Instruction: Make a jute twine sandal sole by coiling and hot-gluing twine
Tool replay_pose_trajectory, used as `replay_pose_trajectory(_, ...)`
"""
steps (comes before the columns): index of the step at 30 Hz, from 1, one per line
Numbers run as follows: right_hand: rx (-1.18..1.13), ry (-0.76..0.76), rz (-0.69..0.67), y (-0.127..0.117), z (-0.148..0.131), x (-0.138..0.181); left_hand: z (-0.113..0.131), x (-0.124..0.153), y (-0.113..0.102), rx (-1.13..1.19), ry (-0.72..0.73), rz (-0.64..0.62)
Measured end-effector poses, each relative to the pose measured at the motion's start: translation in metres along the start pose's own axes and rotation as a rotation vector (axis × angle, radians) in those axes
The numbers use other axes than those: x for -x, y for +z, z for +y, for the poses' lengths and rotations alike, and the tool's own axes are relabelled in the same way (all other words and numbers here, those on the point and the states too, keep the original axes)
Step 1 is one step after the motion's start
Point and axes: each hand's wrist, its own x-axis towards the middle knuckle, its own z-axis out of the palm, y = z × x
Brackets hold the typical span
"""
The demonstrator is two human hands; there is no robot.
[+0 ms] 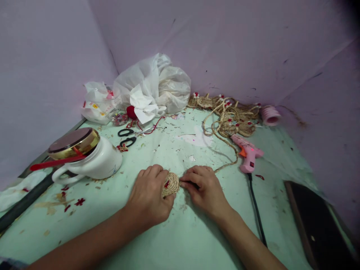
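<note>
My left hand (pixel 152 193) is closed round a coiled jute rope disc (pixel 172 185) that has a small red flower shape at its centre. Pinched at the disc's right edge, the jute rope (pixel 229 164) is in the fingers of my right hand (pixel 205 187). From there the rope runs back to a tangle by the wall. A pink hot glue gun (pixel 248 153) with an orange trigger lies to the right of my right hand, its black cord trailing toward me. Part of the disc is hidden under my left fingers.
Black-handled scissors (pixel 132 137) lie at the middle left, near a white mug (pixel 105 159) with a gold-rimmed lid and red stick. Plastic bags (pixel 153 84) and jute pieces with red and white beads (pixel 236 125) line the wall. A dark flat object (pixel 315 225) is at right.
</note>
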Motion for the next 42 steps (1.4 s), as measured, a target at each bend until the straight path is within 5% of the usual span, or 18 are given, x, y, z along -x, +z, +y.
replay_pose_trajectory(19, 0.155, 0.132, 0.139, 0.004, -0.019, 0.001, 0.003, -0.001, -0.001, 0.012, -0.01, -0.024)
replay_pose_trajectory(29, 0.007, 0.072, 0.029, -0.003, -0.015, 0.009, -0.015, 0.0, -0.041, 0.059, 0.081, -0.322)
replay_pose_trajectory(34, 0.007, -0.076, -0.021, -0.007, -0.015, 0.009, -0.008, 0.007, -0.046, -0.117, 0.017, -0.28)
replay_pose_trajectory(38, 0.05, -0.129, -0.164, -0.007, -0.016, 0.004, -0.006, 0.008, -0.041, -0.117, 0.098, -0.264)
replay_pose_trajectory(42, 0.154, -0.136, -0.149, -0.01, -0.023, 0.009, -0.009, 0.004, -0.036, -0.049, 0.26, -0.196)
